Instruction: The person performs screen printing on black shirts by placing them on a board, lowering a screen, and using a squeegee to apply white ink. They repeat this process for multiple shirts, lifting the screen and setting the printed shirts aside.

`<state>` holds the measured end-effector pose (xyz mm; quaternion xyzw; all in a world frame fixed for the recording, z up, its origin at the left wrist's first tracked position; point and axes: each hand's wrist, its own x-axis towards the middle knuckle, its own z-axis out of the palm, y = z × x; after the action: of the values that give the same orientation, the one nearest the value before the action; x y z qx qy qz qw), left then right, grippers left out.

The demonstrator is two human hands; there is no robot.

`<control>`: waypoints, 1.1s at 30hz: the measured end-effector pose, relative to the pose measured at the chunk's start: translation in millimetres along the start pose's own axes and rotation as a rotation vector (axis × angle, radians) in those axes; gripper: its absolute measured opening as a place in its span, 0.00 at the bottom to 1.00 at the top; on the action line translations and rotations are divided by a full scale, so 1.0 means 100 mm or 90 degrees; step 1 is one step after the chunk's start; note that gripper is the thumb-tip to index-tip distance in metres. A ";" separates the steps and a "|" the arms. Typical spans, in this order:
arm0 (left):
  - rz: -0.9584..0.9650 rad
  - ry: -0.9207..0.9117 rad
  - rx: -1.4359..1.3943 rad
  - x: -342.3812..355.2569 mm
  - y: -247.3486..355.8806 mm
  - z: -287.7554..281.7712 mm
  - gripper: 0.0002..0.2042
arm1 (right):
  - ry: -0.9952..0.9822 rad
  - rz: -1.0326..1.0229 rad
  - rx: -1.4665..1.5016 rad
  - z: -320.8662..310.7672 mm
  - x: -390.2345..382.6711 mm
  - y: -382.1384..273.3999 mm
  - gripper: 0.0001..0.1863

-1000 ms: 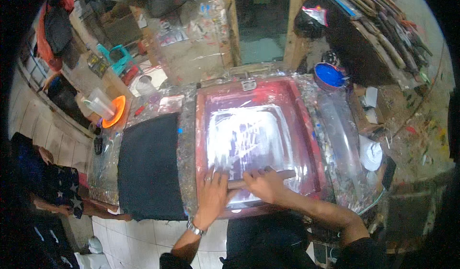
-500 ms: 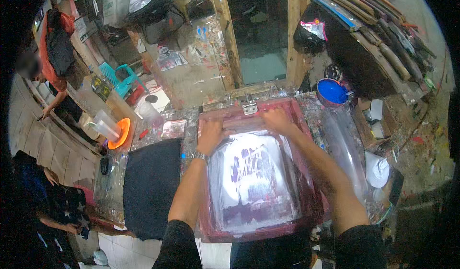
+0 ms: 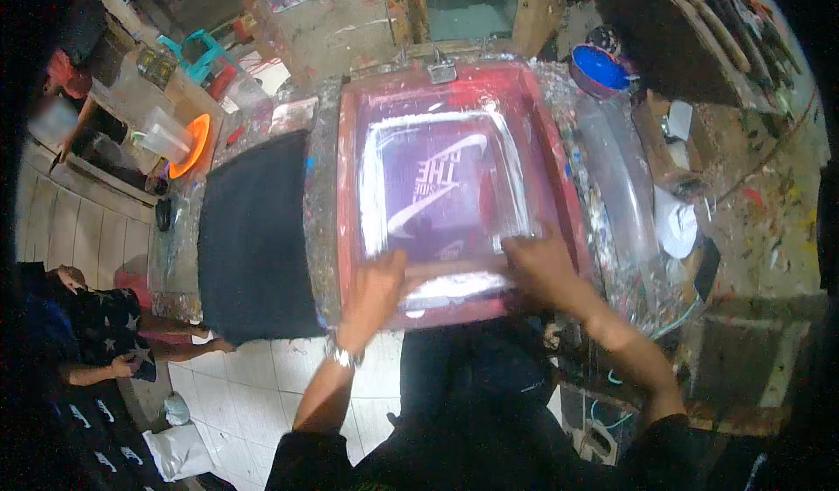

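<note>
Both hands grip a long wooden-handled squeegee [image 3: 454, 268] lying crosswise at the near end of the red-framed printing screen [image 3: 559, 185]: the left hand [image 3: 374, 288] has its fingers closed over the squeegee's left end, the right hand [image 3: 537, 259] clamps its right end. The screen lies flat on the paint-spattered worktop [image 3: 319, 185], its mesh showing a purple panel with a white design. Left of the screen lies a black cloth [image 3: 253, 238], and beyond its far right corner stands a blue bowl [image 3: 599, 67].
</note>
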<state>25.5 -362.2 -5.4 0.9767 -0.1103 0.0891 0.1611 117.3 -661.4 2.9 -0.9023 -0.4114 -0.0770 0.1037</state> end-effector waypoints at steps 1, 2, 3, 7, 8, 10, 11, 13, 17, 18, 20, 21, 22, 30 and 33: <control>-0.015 0.005 -0.019 0.13 0.04 -0.12 0.17 | -0.038 0.015 0.010 -0.14 0.06 -0.04 0.14; -0.010 0.018 -0.029 0.18 0.11 -0.21 0.17 | -0.075 0.032 0.015 -0.35 0.13 -0.08 0.15; -0.012 0.038 -0.029 0.21 0.12 -0.30 0.18 | -0.104 0.038 0.022 -0.44 0.23 -0.10 0.15; -0.059 -0.129 -0.051 -0.07 0.22 -0.28 0.19 | -0.269 0.102 0.012 -0.28 -0.01 -0.21 0.19; -0.050 -0.119 -0.038 -0.18 0.25 -0.24 0.19 | -0.191 0.058 0.015 -0.24 -0.04 -0.19 0.19; -0.037 -0.068 -0.034 0.06 0.10 -0.23 0.19 | -0.038 -0.038 0.018 -0.01 0.02 0.00 0.19; -0.035 -0.049 -0.057 0.24 0.01 -0.18 0.20 | -0.051 -0.020 0.004 0.09 0.17 0.13 0.19; -0.010 0.002 -0.051 0.74 -0.29 -0.09 0.21 | -0.057 0.001 -0.037 0.22 0.69 0.52 0.20; 0.021 0.076 -0.008 1.89 -0.97 -0.20 0.24 | -0.074 0.004 -0.072 0.23 2.03 1.17 0.18; 0.025 0.093 -0.005 2.12 -1.01 -0.25 0.24 | -0.014 -0.024 -0.070 0.28 2.21 1.35 0.17; 0.041 0.122 0.029 2.40 -0.98 -0.27 0.23 | 0.097 -0.078 -0.068 0.36 2.42 1.64 0.15; 0.049 0.136 0.066 2.43 -0.96 -0.28 0.22 | 0.102 -0.057 -0.084 0.36 2.41 1.71 0.15; 0.038 0.125 0.100 2.23 -1.04 -0.17 0.22 | 0.099 -0.047 -0.081 0.41 2.35 1.52 0.14; -0.005 -0.030 -0.010 1.07 -0.60 -0.12 0.20 | 0.070 -0.050 0.017 0.26 1.08 0.65 0.14; 0.033 -0.133 -0.044 1.18 -0.69 -0.23 0.22 | -0.230 0.026 0.031 0.00 1.31 0.66 0.09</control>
<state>152.5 -312.7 19.9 0.9714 -0.1545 -0.0128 0.1800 251.9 -608.7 23.9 -0.9068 -0.4068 0.0983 0.0511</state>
